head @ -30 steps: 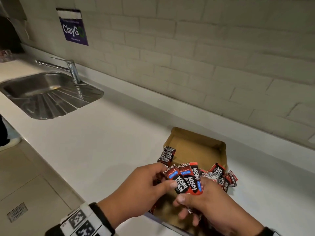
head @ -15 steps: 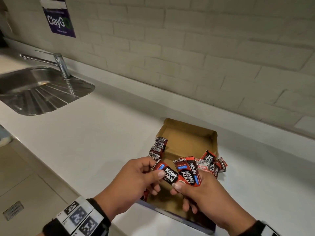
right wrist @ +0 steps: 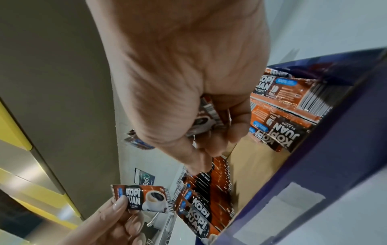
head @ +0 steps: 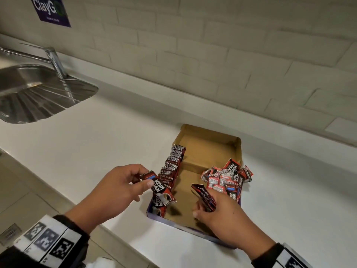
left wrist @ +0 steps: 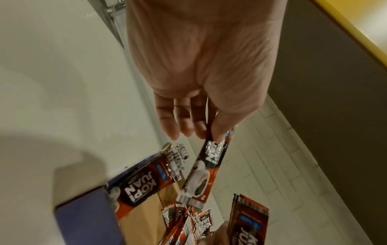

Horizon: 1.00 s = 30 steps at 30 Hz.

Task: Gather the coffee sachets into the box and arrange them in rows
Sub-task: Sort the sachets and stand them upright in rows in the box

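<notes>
An open cardboard box [head: 209, 145] with blue outer walls sits on the white counter. A neat row of red-and-black coffee sachets [head: 172, 167] stands along its left wall. A loose heap of sachets [head: 225, 177] fills its right side. My left hand [head: 123, 187] pinches one sachet [head: 157, 187] by its top end, just above the near end of the row; the same sachet [left wrist: 204, 174] hangs from thumb and fingers in the left wrist view. My right hand [head: 218, 211] grips a small stack of sachets [head: 203, 196] over the box's near right part.
A steel sink [head: 36, 93] with a tap [head: 54, 60] lies at the far left of the counter [head: 108, 144]. A tiled wall [head: 212, 55] with a purple sign [head: 51, 10] runs behind. The counter's front edge and the floor [head: 17, 206] are at lower left.
My hands, held together over the box a second ago, have parted. The left has taken one sachet leftward to the row; the right keeps the rest of the stack.
</notes>
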### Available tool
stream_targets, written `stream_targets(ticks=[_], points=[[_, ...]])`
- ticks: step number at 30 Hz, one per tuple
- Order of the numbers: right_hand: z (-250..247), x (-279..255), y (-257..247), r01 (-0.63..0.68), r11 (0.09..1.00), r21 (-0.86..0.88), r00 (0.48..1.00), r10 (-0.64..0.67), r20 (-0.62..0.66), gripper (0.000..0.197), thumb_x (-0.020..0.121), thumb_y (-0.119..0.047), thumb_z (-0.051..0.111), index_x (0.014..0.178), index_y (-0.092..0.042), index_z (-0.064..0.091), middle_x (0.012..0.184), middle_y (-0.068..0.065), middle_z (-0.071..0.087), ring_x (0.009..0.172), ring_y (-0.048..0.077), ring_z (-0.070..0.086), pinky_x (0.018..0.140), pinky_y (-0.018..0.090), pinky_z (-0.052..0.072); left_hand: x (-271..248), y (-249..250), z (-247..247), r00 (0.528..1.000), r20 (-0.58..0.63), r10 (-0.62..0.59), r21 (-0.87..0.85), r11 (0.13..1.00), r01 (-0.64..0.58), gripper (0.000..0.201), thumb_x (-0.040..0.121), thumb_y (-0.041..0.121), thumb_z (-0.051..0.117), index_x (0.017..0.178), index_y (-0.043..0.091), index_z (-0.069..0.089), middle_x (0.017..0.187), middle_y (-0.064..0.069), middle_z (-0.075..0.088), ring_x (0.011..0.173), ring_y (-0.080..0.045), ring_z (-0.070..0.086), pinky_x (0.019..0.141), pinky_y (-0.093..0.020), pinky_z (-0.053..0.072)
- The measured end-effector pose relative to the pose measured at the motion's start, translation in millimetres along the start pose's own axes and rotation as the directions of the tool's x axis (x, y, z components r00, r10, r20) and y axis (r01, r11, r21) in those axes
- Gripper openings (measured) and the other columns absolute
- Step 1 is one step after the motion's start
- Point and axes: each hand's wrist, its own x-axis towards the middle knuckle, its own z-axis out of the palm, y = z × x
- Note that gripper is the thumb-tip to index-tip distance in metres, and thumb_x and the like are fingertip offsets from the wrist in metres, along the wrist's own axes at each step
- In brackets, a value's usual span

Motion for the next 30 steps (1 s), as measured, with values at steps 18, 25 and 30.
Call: stream_targets(ticks=[18,25,30], points=[[59.1,33.4,-5.6,0.076,0.985,-0.157,0.996,-0.081,-0.031,0.029,0.083,-0.036,0.082,0.081,-0.03,0.054,0.079,-0.01,0.063,0.072,-0.001,0.057,0.058,0.018,0.043,11.9,-30.0,13.8,0.986,0.151,0.077,0.513,0.846,-0.144,0.008,0.086,0.034,0.076,0.091,0.035,0.07,0.08,0.018,0.06,0.079,0.008,0.053,0.062,-0.011,0.038],[69.5,48.6,-0.1,-0.016,0.985,0.172,1.0,0.011,0.028,0.025,0.078,-0.021,0.086,0.09,-0.022,0.064,0.079,-0.008,0.069,0.071,0.001,0.063,0.068,0.016,0.05,13.1,-40.5,22.5,0.996,0.035,0.08,0.418,0.904,-0.087,0.014,0.086,0.031,0.076,0.09,0.034,0.063,0.079,0.015,0.062,0.063,-0.004,0.054,0.055,-0.015,0.04],[61.1,56.5,-2.0,-0.009,0.973,0.232,0.991,-0.023,0.135,0.031,0.077,-0.022,0.087,0.098,-0.027,0.066,0.087,-0.006,0.074,0.082,0.007,0.07,0.085,0.025,0.056,12.2,-51.3,27.7,0.997,-0.005,0.071,0.338,0.939,-0.065,0.043,0.083,0.028,0.079,0.111,0.042,0.05,0.106,0.021,0.054,0.093,0.001,0.055,0.078,-0.018,0.049]])
